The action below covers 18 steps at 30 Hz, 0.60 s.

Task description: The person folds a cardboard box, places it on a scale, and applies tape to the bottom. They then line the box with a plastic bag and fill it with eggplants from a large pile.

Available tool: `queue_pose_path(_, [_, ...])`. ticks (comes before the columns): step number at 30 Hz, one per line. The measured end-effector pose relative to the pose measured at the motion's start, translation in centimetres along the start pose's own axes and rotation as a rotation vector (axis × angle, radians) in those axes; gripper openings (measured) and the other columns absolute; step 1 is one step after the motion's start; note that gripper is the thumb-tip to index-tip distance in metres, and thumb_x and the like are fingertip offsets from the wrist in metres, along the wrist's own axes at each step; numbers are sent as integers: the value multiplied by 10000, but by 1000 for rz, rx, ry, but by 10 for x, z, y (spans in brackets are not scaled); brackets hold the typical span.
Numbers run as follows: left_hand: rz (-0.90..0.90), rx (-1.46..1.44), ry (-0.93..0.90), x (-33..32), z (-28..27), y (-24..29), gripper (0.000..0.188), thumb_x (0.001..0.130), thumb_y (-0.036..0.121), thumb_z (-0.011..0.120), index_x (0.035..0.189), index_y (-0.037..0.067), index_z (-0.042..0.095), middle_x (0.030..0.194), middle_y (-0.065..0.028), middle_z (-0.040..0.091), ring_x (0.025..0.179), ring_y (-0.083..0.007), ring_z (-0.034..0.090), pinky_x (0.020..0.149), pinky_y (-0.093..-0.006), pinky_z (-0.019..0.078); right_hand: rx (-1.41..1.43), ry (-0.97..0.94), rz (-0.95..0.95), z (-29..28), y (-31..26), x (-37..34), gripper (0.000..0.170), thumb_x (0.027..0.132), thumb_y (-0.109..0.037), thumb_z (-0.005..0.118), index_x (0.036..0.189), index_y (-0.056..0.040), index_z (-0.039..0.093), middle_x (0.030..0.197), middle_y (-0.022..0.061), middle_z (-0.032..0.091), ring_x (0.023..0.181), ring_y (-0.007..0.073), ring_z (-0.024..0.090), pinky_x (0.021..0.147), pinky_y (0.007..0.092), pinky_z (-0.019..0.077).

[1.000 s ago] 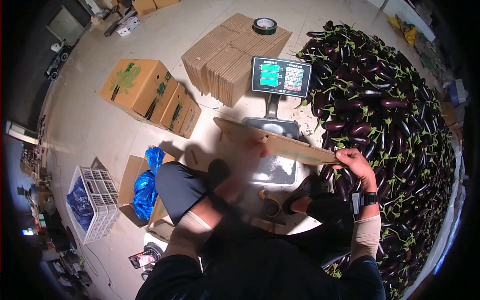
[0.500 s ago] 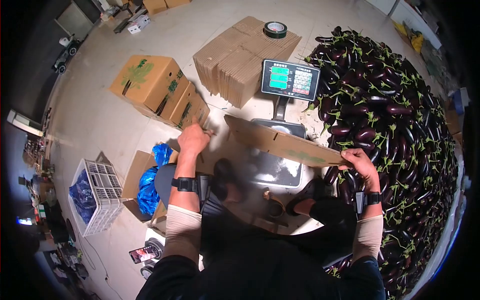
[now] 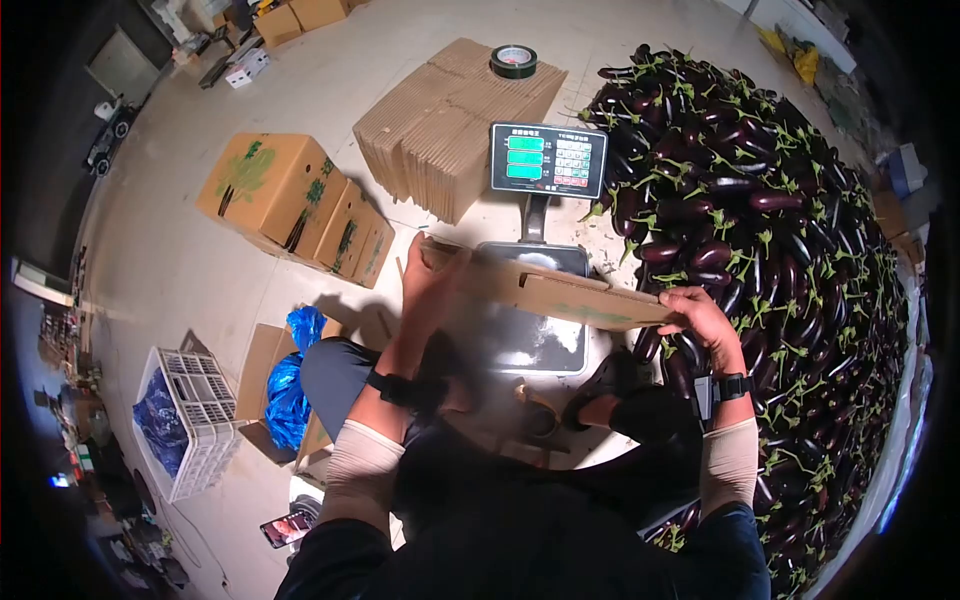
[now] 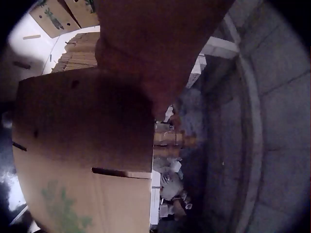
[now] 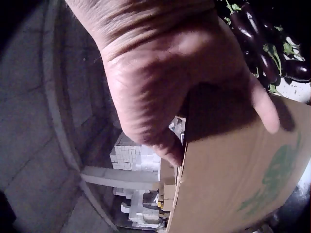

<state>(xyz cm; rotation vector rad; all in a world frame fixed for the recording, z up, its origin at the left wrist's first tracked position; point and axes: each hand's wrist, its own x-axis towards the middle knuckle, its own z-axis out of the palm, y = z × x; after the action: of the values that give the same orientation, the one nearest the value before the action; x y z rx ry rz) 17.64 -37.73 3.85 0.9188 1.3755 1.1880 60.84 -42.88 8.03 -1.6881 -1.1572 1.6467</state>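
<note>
A folded brown cardboard piece [image 3: 570, 296] with a green print is held above the scale platform [image 3: 540, 345]. My right hand [image 3: 700, 318] grips its right end; in the right wrist view, the hand [image 5: 165, 82] has its thumb and fingers on opposite faces of the cardboard [image 5: 228, 160]. At the other end is my left hand [image 3: 425, 285], blurred, with a finger pointing up past the edge. The left wrist view shows this hand [image 4: 146, 53] dark over the cardboard [image 4: 82, 141], its fingers hidden.
Eggplants [image 3: 760, 250] are heaped at the right. Behind the scale display [image 3: 548, 160] lies a stack of flat cardboard [image 3: 450, 130] with a tape roll [image 3: 513, 62]. To the left are printed boxes [image 3: 290, 205], a white crate [image 3: 205, 440] and a blue bag [image 3: 287, 395].
My left hand has swung from beside the printed boxes back to the cardboard's left end. My right hand keeps its hold on the right end.
</note>
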Motion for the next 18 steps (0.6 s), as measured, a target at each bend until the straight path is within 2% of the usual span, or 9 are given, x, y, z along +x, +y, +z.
queue_pose_path(5, [-71,-19,-102,-18,-2,19,791,879,110,715,1494,-65,250,1275,-137,585,1046,-178,619,880,-279,514,-131,108,-8,9,-12,4,502,1015,-419,516,1143,44,659,935,74,667,758,147,649,640,297,590])
queue_pose_path(7, [177,362,-354,-16,-7,11,832,855,57,676,1547,6,218,1139,-87,607,939,-144,596,766,-267,512,-214,212,-89,26,-21,3,564,1044,-439,436,1179,82,605,840,81,620,673,159,628,556,308,593])
queue_pose_path(8, [174,362,-359,-13,-5,6,832,855,57,676,1547,6,218,1139,-87,607,939,-144,596,766,-267,512,-261,229,-130,35,-26,2,542,1048,-417,433,1180,83,598,832,95,619,667,166,629,537,311,589])
queue_pose_path(10, [54,208,-469,-4,2,2,721,877,99,609,1528,31,308,1308,-114,573,1147,-190,564,962,-326,475,-347,271,-244,54,-35,-3,453,1052,-326,455,1178,91,582,780,133,609,652,196,634,493,322,564])
queue_pose_path(13, [-33,282,-322,15,14,21,594,967,216,507,1511,31,356,1402,-116,527,1254,-198,513,1056,-337,405,-616,328,-485,57,-2,14,428,1001,-281,546,1214,89,578,823,224,658,679,235,658,699,410,568])
queue_pose_path(14, [27,184,-279,31,15,2,532,1043,316,408,1510,63,378,1416,-102,509,1293,-198,479,1098,-342,365,-615,374,-444,60,5,12,478,984,-299,566,1279,78,563,881,244,676,692,243,664,762,410,549])
queue_pose_path(15, [27,184,-281,35,16,8,532,1043,316,408,1510,63,378,1416,-102,509,1293,-198,479,1098,-342,365,-614,375,-443,63,4,11,478,984,-299,566,1279,78,563,881,244,676,692,243,664,762,410,549])
queue_pose_path(17, [-217,-339,-390,40,16,18,569,1069,346,376,1537,33,295,1520,-137,401,1368,-223,404,1149,-338,297,-407,381,-306,68,3,11,531,988,-342,566,1320,72,545,846,189,685,677,214,656,677,370,544])
queue_pose_path(18, [-225,-336,-394,42,16,14,569,1069,346,376,1537,33,295,1520,-137,401,1368,-223,404,1149,-338,297,-237,376,-296,71,2,12,536,1009,-383,543,1319,53,560,797,105,677,639,152,622,604,305,515])
